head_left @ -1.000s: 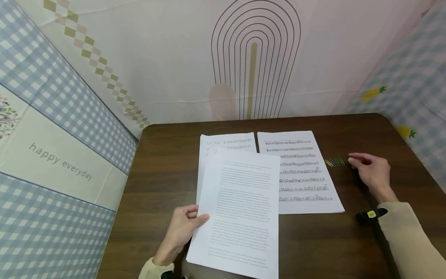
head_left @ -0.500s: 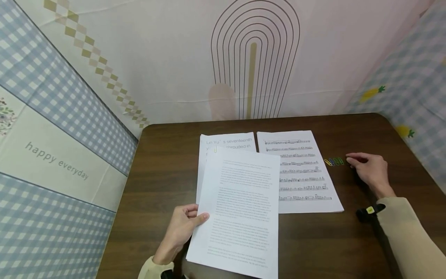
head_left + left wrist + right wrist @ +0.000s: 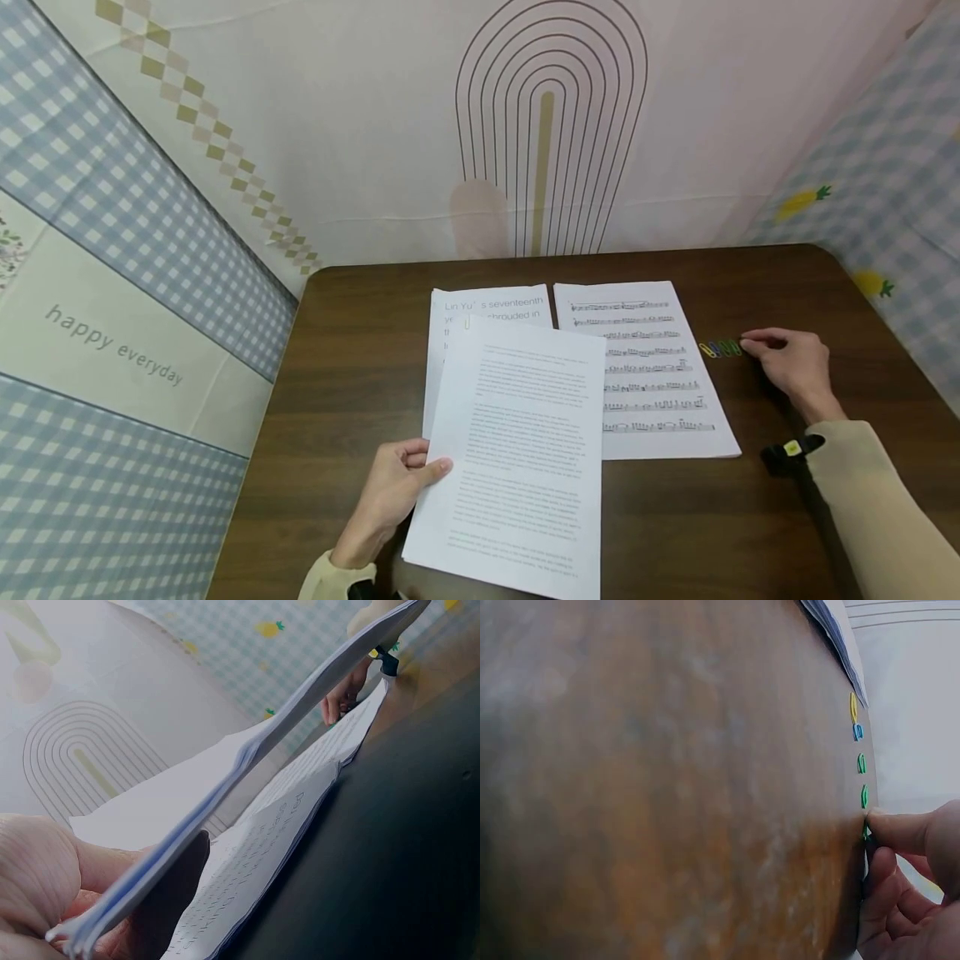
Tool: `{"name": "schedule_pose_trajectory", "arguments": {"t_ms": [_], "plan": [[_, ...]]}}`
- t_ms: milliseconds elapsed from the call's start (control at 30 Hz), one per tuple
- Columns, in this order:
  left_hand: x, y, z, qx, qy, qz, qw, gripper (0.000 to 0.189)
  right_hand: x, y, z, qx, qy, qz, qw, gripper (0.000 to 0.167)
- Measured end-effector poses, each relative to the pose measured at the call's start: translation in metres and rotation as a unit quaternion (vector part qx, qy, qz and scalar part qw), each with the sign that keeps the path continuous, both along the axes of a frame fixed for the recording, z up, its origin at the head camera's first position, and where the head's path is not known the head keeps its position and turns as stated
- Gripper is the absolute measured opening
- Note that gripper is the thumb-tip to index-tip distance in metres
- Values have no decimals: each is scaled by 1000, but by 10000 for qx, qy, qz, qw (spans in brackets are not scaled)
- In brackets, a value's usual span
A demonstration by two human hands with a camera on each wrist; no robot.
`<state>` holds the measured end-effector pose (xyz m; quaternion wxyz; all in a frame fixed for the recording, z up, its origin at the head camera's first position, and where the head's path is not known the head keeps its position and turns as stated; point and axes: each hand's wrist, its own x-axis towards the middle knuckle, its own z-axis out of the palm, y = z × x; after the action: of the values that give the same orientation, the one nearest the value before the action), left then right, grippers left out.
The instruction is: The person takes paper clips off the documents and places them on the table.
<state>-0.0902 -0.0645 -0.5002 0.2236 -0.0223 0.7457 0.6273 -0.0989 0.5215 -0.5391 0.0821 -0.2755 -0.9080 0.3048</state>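
Note:
My left hand (image 3: pixel 401 492) grips the left edge of a stack of printed sheets (image 3: pixel 532 450), thumb on top and fingers beneath. In the left wrist view this stack (image 3: pixel 225 791) is seen edge-on, raised and tilted above other papers. A yellowish paper clip (image 3: pixel 467 322) sits at its top left corner. At the right of the table, my right hand (image 3: pixel 791 367) is at the end of a row of paper clips (image 3: pixel 720 348). In the right wrist view, its thumb and forefinger pinch a green paper clip (image 3: pixel 866 827), with green, blue and yellow ones beyond.
Under the held sheets, a large-print stack (image 3: pixel 491 297) lies partly covered. Sheet music (image 3: pixel 652 375) lies beside it, its lower left covered by the held sheets. The brown table (image 3: pixel 360 350) ends at a patterned cloth backdrop (image 3: pixel 375 125).
My right hand has moved slightly left, closer to the row of paper clips. The left hand and its sheets have stayed almost still.

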Motion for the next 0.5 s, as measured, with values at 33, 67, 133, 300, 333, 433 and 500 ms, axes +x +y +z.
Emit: {"name": "schedule_pose_trajectory", "arguments": {"t_ms": [33,67,133,300,333,433,500], "plan": [[0,0,0,0,5,-2,10000,30,0,0,0,29,2,-25,10000,40],[0,0,0,2,9,-6,10000,30,0,0,0,48,21,-40,10000,40],[-1,0,0,19,1,-16,10000,30,1,-1,0,89,42,-68,9999,39],[-1,-1,-1,11,0,-35,10000,31,2,-2,0,52,35,-134,9999,41],[-1,-2,-1,2,5,-39,10000,31,2,-2,0,33,17,-153,9999,43],[0,-2,-2,-10,-10,-39,10000,32,2,-2,2,-106,8,-299,9995,49],[0,-2,-2,-11,-26,-44,10000,32,2,-4,4,-292,48,-463,9985,55]]}}
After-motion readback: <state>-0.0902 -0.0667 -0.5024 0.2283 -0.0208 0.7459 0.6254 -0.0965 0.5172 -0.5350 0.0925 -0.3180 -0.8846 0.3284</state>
